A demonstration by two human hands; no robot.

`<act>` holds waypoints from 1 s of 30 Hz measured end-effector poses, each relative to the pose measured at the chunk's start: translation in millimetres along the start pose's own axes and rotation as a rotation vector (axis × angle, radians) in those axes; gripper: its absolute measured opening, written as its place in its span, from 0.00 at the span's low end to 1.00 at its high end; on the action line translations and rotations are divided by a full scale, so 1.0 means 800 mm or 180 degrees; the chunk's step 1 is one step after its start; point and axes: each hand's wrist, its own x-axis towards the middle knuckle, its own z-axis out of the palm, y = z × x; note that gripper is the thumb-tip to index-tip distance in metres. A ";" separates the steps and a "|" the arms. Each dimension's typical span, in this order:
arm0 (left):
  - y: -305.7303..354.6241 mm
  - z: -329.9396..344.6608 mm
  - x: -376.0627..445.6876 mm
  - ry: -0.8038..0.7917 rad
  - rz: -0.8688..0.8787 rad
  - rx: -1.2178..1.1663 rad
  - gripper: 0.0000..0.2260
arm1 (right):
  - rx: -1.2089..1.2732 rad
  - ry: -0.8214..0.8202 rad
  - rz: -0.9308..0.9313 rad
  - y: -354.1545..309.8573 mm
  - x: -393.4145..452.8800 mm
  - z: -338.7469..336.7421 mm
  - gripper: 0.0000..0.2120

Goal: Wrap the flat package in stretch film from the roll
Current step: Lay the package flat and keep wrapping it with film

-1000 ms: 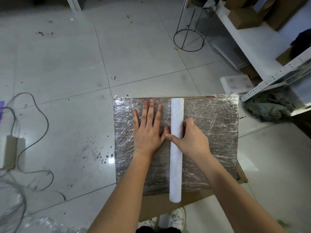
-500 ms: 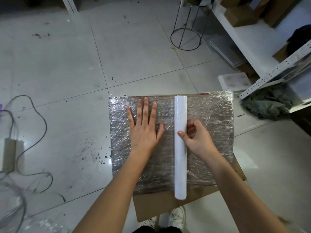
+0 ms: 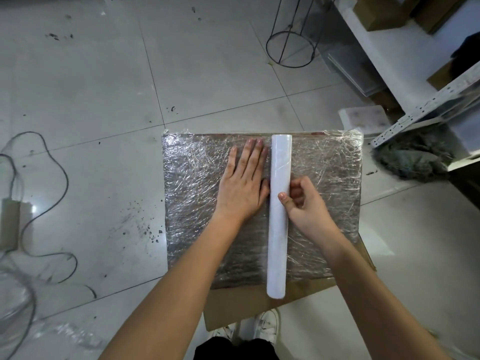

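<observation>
- Package (image 3: pixel 324 183): flat, rectangular, on the floor, covered in crinkled glossy film.
- Roll (image 3: pixel 278 229): white tube lying lengthwise across the package's middle.
- Left hand (image 3: pixel 242 188): fingers straight, pressed flat on the film beside the roll.
- Right hand (image 3: pixel 306 206): fingers curled, thumb on the roll, gripping it.

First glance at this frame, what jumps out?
The white film roll lies lengthwise across the middle of the flat package, which is already shiny with crinkled stretch film and sits on the tiled floor. The left hand presses flat on the package just left of the roll, while the right hand grips the roll from its right side.
</observation>
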 end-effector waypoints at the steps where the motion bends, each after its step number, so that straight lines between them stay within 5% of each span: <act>1: 0.001 -0.002 0.001 -0.0012 -0.0019 -0.0015 0.27 | -0.0004 0.0010 -0.0012 0.000 0.000 0.000 0.07; 7: -0.006 -0.025 -0.022 0.0353 -0.0582 -0.1013 0.28 | -0.0019 -0.0024 0.0015 0.010 -0.002 0.004 0.06; 12: 0.001 0.001 -0.075 0.0139 0.0120 -0.0180 0.27 | 0.0054 0.0004 -0.0089 0.013 -0.011 0.004 0.06; 30: 0.040 0.012 -0.117 0.0025 0.0051 -0.0276 0.25 | 0.0110 0.0067 -0.0179 0.025 -0.010 0.007 0.08</act>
